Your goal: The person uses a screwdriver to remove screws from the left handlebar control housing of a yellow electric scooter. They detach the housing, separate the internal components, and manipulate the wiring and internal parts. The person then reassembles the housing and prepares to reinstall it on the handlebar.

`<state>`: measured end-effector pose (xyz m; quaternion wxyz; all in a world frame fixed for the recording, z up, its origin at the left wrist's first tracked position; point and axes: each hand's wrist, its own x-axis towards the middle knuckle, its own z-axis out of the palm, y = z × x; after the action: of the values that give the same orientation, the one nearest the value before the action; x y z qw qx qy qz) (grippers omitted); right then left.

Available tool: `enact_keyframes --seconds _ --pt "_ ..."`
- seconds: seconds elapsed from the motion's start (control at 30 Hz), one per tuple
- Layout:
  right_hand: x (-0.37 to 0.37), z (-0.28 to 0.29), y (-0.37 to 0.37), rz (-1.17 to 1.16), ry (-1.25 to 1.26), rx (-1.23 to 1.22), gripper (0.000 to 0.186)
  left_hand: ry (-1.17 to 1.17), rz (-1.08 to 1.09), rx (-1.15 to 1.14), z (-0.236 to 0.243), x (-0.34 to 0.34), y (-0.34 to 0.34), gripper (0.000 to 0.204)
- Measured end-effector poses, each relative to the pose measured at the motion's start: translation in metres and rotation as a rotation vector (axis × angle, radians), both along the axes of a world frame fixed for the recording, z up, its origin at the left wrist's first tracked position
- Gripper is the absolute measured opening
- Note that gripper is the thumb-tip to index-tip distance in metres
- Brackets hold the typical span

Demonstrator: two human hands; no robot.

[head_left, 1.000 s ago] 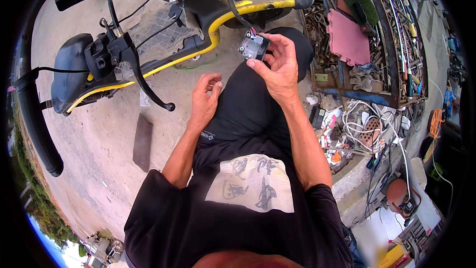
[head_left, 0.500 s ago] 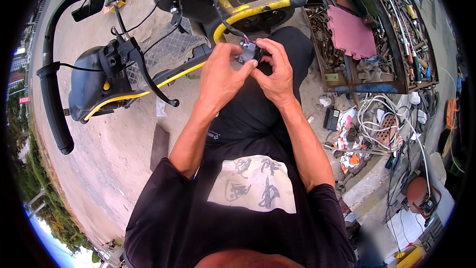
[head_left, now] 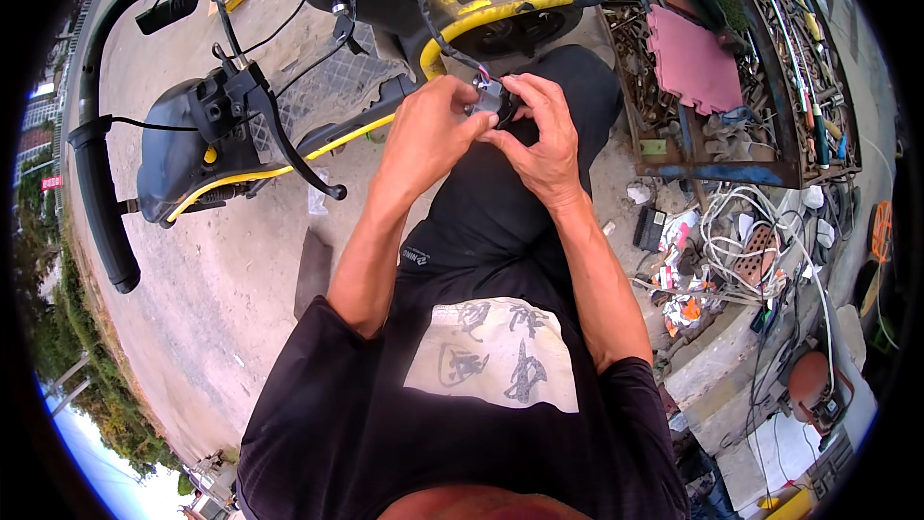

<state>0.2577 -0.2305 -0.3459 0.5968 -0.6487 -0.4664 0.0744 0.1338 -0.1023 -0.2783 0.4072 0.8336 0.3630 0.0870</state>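
Between my two hands is a small grey-and-black electrical part (head_left: 490,96), held above my knee. My left hand (head_left: 428,138) pinches its left side with thumb and fingers. On the other side, my right hand (head_left: 542,146) grips its black edge, the thumb underneath near the left thumb. A dark cable (head_left: 430,27) with a few coloured wires at its end runs down to the part from the opened front of a black and yellow scooter (head_left: 462,17). My fingers cover much of the part, so its exact kind does not show.
At left stand the scooter's handlebar grip (head_left: 106,202) and brake lever (head_left: 289,149). A metal tool tray (head_left: 712,171) at upper right holds many tools and a pink foam mat (head_left: 688,63). Tangled white cable (head_left: 731,221) and scraps lie below it.
The view has shifted slightly. Both hands keep hold of the electrical part; the right fingers have shifted a little around its edge.
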Motion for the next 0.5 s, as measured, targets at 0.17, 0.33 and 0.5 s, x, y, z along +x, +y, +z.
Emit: enact_keyframes --seconds 0.17,0.33,0.5 --pt "-0.0003 0.0013 0.0005 0.014 0.009 -0.019 0.069 0.028 0.002 0.059 0.0055 0.0008 -0.0036 0.034" --pt "-0.0005 0.0051 0.0015 0.04 0.026 -0.055 0.069 0.036 -0.007 0.202 -0.0008 -0.0018 -0.0048 0.034" --pt "-0.0005 0.0019 0.0025 0.024 0.012 -0.052 0.07 0.026 0.057 0.118 0.0032 0.0014 -0.0088 0.032"
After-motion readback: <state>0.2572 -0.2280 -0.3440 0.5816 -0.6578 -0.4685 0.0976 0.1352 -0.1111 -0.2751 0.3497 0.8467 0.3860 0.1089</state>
